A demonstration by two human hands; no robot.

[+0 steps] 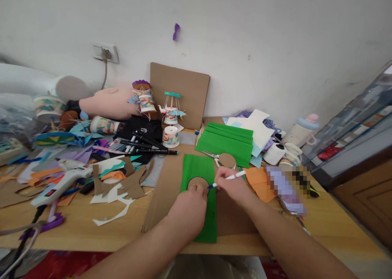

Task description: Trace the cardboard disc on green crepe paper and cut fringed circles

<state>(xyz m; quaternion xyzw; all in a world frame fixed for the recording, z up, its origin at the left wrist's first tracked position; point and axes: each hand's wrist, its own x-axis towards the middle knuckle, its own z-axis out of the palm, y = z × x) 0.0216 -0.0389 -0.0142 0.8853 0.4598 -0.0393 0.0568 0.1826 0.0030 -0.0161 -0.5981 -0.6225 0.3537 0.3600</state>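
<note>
My left hand (191,209) presses its fingers together on a small round cardboard disc (197,180), pinning it to a strip of green crepe paper (210,226). In my right hand (232,188) is a white marker pen (239,174), its blue tip touching the disc's right edge. A dark line shows along the disc's upper rim. Beneath the green strip lies a brown cardboard sheet (235,218). Just beyond my right hand sits another cardboard disc (227,160), beside scissors (209,153) that lie partly on folded green paper (228,142).
Paper and cardboard scraps (131,183), a glue gun (61,185) with its cable and several markers (147,144) crowd the left side. Decorated paper cups (170,136) stand at the back. Orange paper (260,183), a thread spool (274,153) and a bottle (301,130) are on the right.
</note>
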